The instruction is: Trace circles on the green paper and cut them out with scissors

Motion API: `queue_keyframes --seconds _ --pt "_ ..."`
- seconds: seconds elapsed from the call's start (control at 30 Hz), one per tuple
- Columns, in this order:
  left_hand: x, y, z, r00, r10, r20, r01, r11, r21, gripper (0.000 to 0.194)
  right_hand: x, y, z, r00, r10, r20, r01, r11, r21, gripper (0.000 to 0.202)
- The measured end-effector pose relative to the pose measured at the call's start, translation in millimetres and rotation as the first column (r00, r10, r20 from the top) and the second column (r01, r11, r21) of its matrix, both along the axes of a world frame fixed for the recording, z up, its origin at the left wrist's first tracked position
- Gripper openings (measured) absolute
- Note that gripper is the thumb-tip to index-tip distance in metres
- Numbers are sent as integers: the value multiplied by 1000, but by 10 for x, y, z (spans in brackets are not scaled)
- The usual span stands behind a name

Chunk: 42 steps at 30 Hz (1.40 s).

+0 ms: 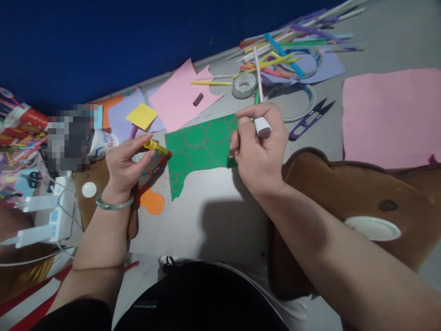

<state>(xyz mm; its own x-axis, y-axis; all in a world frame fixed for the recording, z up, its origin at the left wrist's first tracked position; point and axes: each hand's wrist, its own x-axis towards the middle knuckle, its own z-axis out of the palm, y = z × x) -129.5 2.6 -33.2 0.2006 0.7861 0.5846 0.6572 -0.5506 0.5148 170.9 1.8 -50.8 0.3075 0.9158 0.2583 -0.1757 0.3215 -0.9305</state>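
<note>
A green sheet of paper [203,145], covered with outlined circles in brownish line and cut unevenly along its lower edge, lies in front of me. My right hand [262,147] is closed around a white marker [262,126] with a dark brown end, over the sheet's right edge; the tip is hidden by my fingers. My left hand [129,161] pinches a yellow printed tube [156,147], its far end at the sheet's left edge. A small dark brown marker cap [198,99] rests on a pink sheet [179,94] behind the green one.
A tape roll [244,85], colourful strips [282,46] and purple thread snips [312,118] lie beyond. Brown cushions [330,188] flank me, one with a white lid [373,228]. Another pink sheet [392,117] is right; orange paper [151,201] and a power strip [55,216] are left.
</note>
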Motion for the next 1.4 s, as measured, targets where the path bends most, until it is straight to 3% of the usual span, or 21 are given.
queue_keyframes --seconds 0.33,0.5,0.63,0.93,1.27,1.4 --pt "47 7 -2 995 -89 45 88 996 35 43 54 -2 -63 993 114 16 -114 993 17 38" --pt "30 -3 -18 999 -45 28 45 999 4 39 53 -12 13 996 90 -2 -90 996 18 34" --pt "20 -8 -37 998 -28 53 29 999 -27 39 74 1 -47 992 111 67 -111 994 -8 39" --pt "63 8 -5 993 -94 75 93 996 7 37 106 -1 -113 984 128 125 -125 992 -28 41" --pt "161 3 41 994 -84 72 89 993 -78 28 173 84 -184 972 133 195 -128 991 -34 38" --pt "168 41 -9 993 -78 94 93 982 -164 34 143 23 -56 957 160 243 -168 986 12 44"
